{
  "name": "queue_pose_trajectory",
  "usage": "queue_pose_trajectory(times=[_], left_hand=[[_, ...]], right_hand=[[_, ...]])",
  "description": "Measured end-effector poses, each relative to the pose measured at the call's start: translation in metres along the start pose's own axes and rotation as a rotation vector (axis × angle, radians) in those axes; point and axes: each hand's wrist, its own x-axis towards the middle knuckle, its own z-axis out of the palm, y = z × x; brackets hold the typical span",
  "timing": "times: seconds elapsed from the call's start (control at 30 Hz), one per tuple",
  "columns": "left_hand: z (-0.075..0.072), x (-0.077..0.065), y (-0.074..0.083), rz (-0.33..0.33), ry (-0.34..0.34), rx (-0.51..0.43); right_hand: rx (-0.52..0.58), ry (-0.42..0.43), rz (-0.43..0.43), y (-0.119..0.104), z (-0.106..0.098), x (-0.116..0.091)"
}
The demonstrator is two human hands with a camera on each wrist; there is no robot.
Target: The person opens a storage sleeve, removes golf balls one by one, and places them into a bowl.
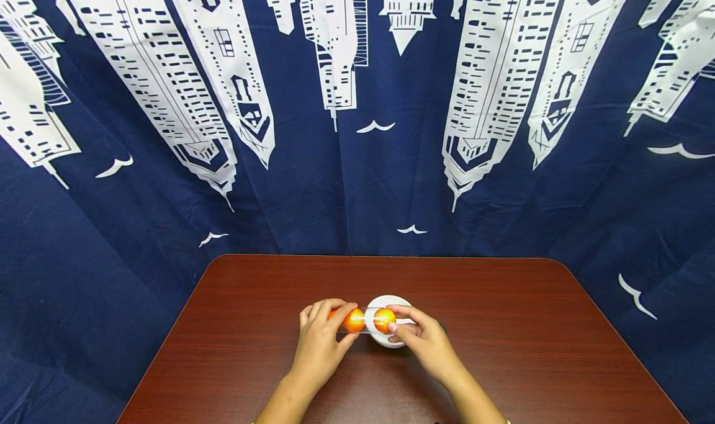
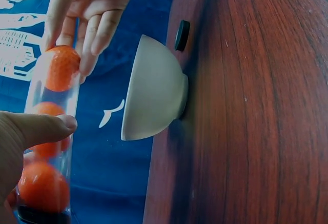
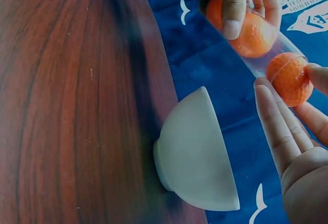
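My left hand (image 1: 319,343) grips a clear plastic tube (image 2: 59,97) with a black base, holding it level above the table. Inside the tube, two orange golf balls (image 2: 43,187) sit toward the base end. At the other end, my right hand (image 1: 432,349) pinches a third orange golf ball (image 3: 289,79) between thumb and fingers, at the tube's mouth. Whether that ball is fully inside the tube, I cannot tell. Below the tube stands a white bowl (image 2: 154,93), upright on the table; its inside is partly hidden by the hands and tube.
A small round black lid (image 2: 182,35) lies on the table beside the bowl, mostly hidden by my right hand in the head view. The brown wooden table (image 1: 268,287) has rounded far corners. Behind it hangs a dark blue cloth (image 1: 346,194) printed with white buildings.
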Motion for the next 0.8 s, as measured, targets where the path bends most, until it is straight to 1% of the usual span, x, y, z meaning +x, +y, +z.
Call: queue_pose_trajectory(times=[0.17,0.3,0.43,0.53,0.67,0.8], left_hand=[[0.002,-0.001,-0.003,-0.031,0.016,-0.028],[0.003,-0.002,-0.005,-0.057,0.027,-0.045],[0.003,-0.002,-0.007,-0.101,0.026,-0.075],[0.002,-0.002,-0.008,-0.146,0.02,-0.1],[0.002,-0.001,-0.009,-0.206,0.021,-0.13],[0.002,0.0,-0.009,-0.243,0.029,-0.16]], right_hand=[[0.009,0.029,-0.014,-0.001,0.0,0.002],[-0.008,0.056,-0.039,-0.002,-0.002,0.003],[0.001,0.089,-0.035,-0.002,-0.006,0.005],[-0.003,0.128,-0.002,0.0,-0.008,0.007],[-0.079,0.174,0.035,0.001,-0.009,0.011],[-0.176,0.196,0.016,0.005,-0.008,0.015]])
